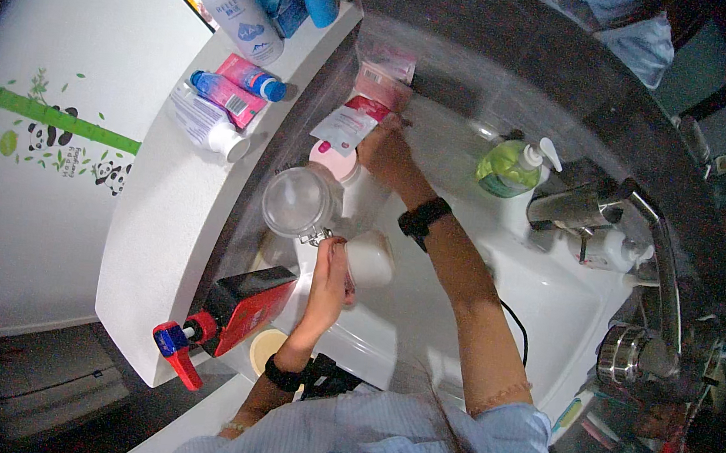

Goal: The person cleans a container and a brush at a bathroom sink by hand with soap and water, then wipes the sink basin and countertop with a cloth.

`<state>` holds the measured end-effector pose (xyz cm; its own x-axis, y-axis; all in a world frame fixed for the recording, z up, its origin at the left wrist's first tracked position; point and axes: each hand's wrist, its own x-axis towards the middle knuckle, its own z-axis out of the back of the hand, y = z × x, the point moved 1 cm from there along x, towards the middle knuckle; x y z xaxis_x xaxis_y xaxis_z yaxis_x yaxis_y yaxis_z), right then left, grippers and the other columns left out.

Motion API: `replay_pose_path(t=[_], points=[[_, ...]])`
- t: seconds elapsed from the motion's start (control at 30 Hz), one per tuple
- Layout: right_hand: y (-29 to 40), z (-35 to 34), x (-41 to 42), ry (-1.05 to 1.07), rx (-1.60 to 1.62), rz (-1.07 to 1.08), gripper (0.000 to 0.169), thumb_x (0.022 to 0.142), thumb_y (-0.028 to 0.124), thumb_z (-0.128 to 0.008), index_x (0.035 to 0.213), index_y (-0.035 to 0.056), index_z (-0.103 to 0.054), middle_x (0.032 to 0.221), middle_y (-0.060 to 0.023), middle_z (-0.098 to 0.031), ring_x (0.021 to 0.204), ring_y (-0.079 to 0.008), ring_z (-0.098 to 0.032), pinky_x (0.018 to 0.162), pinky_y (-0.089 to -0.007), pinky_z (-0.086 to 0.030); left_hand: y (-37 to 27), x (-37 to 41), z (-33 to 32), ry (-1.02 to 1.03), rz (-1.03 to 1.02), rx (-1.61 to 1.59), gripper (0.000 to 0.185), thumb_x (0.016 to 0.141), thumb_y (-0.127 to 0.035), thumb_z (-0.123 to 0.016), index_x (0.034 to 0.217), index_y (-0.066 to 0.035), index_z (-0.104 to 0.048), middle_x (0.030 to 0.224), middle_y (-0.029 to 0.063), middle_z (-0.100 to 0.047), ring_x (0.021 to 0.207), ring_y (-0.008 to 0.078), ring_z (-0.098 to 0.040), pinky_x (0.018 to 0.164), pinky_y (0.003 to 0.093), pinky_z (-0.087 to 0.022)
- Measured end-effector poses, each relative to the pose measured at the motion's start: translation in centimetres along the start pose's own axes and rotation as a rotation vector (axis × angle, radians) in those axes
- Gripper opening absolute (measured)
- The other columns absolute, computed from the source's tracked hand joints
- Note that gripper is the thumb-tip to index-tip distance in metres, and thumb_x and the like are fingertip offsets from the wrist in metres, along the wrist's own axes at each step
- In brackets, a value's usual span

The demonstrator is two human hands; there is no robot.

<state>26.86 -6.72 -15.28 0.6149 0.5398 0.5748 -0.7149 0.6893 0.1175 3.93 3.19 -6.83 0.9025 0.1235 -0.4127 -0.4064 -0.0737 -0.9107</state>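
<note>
My left hand (330, 279) grips a swing-top jar with a whitish body (371, 260). Its clear round lid (296, 204) hangs open on a wire clasp, towards the shelf. Farther off, my right hand (385, 147) holds a white-and-red packet (348, 125) by its right side; the fingertips are partly hidden. Just below the packet stands a round container with a pink lid (333, 160). Behind it, a pink pouch (383, 85) leans near the wall corner. Both hands are over the white basin surround.
A white ledge (156, 259) at left carries a white bottle (239, 11) and several tubes (238, 93). A red pump bottle (250, 310) stands beside my left forearm. Right are a green soap dispenser (509, 167), a metal faucet (568, 210) and a black cord (519, 323).
</note>
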Motion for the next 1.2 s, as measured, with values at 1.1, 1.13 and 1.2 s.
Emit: replay_pose_path(t=[1.1, 1.13, 1.2], points=[[0.3, 3.9, -4.5, 0.208, -0.067, -0.091, 0.027, 0.085, 0.030, -0.051, 0.094, 0.0079, -0.065, 0.098, -0.0098, -0.062, 0.102, -0.0281, -0.053, 0.093, -0.0463, -0.039, -0.1, -1.9, -0.9, 0.019, -0.011, 0.081, 0.034, 0.099, -0.037, -0.035, 0.115, -0.008, -0.041, 0.074, 0.0018, -0.044, 0.050, 0.0077, -0.043, 0.035, 0.0210, -0.032], [0.4, 4.9, -5.2, 0.297, -0.051, -0.140, 0.026, 0.085, 0.029, -0.053, 0.093, 0.0074, -0.065, 0.096, -0.0100, -0.062, 0.101, -0.0281, -0.054, 0.092, -0.0465, -0.039, 0.0, -1.9, -0.9, 0.023, -0.007, 0.073, 0.033, 0.099, -0.037, -0.035, 0.115, -0.008, -0.041, 0.075, 0.0018, -0.044, 0.050, 0.0077, -0.043, 0.035, 0.0210, -0.032], [0.7, 6.9, -6.8, 0.398, -0.061, -0.238, 0.027, 0.082, 0.029, -0.057, 0.094, 0.0062, -0.064, 0.095, -0.0108, -0.062, 0.100, -0.0282, -0.054, 0.090, -0.0474, -0.040, 0.1, -2.0, -0.8, 0.015, -0.037, 0.084, 0.032, 0.099, -0.037, -0.035, 0.113, -0.009, -0.041, 0.075, 0.0017, -0.045, 0.050, 0.0076, -0.042, 0.035, 0.0211, -0.033]])
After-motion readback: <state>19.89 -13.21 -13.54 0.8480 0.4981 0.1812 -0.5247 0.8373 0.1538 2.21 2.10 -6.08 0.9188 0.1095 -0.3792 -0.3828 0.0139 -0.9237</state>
